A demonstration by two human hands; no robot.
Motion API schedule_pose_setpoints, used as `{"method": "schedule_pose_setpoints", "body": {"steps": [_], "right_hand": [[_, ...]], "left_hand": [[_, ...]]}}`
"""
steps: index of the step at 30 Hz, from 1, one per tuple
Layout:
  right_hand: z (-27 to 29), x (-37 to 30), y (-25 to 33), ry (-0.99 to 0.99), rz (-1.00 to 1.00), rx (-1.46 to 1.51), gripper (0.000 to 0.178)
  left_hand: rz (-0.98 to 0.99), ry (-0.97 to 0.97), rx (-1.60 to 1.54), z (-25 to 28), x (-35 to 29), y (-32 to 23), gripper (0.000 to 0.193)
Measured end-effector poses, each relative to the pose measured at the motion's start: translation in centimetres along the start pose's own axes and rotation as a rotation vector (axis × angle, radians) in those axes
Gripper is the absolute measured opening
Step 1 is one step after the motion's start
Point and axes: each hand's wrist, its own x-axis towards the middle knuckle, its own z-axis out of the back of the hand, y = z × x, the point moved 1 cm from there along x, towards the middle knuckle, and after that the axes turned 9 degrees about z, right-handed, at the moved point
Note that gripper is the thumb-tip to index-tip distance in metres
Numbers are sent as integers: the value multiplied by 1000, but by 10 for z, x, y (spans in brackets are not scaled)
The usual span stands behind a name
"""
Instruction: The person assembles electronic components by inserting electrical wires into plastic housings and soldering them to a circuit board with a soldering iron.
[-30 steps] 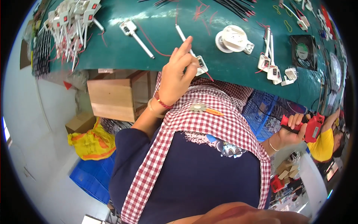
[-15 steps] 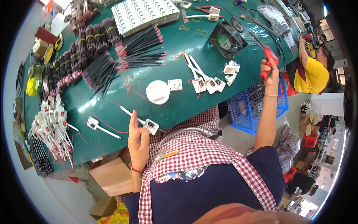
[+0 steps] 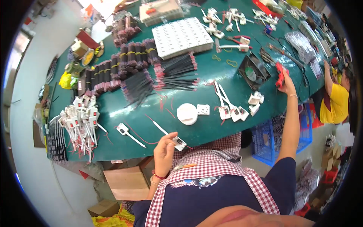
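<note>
My right hand (image 3: 289, 85) is closed round the red handle of a soldering iron (image 3: 280, 75), held out over the right end of the table. My left hand (image 3: 164, 154) is at the near edge, fingers loosely bent and apart, holding nothing I can see. Beside its fingertips lies a white switch (image 3: 179, 143) with a white cable and a thin red wire. Another white switch (image 3: 123, 129), with its cable, lies further left. Beyond my left hand stand a round white container (image 3: 187, 114) and a small white plate with holes (image 3: 203, 109).
At left are a heap of white switches (image 3: 81, 117) and bundled black wires (image 3: 102, 73). A white tray (image 3: 183, 38) is at the back. Near my right hand stands a black fan (image 3: 254, 72). A blue crate (image 3: 263, 145) is on the floor; a person in yellow (image 3: 334, 102) sits at right.
The view has shifted, so the table appears lower and further right. My right hand has lowered the soldering iron toward the table. My left index finger has bent down from its raised pose.
</note>
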Motion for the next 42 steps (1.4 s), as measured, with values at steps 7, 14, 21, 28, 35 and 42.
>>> {"method": "schedule_pose_setpoints", "body": {"steps": [7,14,21,28,35,42], "right_hand": [[-110,-174,59,-164,717,-830,32],[-278,-369,-32,1033,1175,-641,48],[-319,-388,-101,961,1236,-747,55],[-351,-390,-93,878,1314,-733,50],[-370,-386,-106,823,1308,-855,53],[-358,-403,-45,1054,1001,-201,44]], "left_hand": [[4,-16,-71,-2,-2,-1,15],[-9,-64,-145,4,4,3,19],[-96,-126,-207,7,-6,1,20],[-204,-121,-241,17,-22,-4,18],[-471,97,-426,21,-32,-28,19],[-538,31,-486,23,-13,-45,25]]}}
